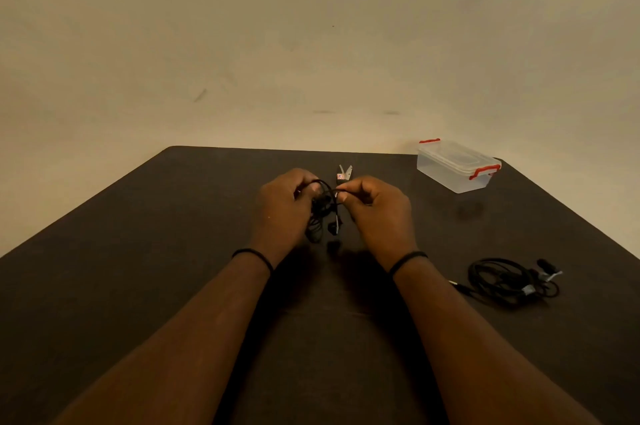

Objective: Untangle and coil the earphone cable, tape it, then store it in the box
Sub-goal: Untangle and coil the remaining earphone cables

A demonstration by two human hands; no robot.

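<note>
A black earphone cable hangs bunched between both hands above the middle of the dark table. My left hand grips the bundle of loops, with part of it dangling below the palm. My right hand pinches a strand of the same cable between thumb and forefinger. An earbud hangs down between the hands. The clear plastic box with red latches stands closed at the far right of the table.
A second black earphone cable, coiled and bound with pale tape, lies on the table to the right. Scissors lie just beyond my hands. A plain wall rises behind the table's far edge.
</note>
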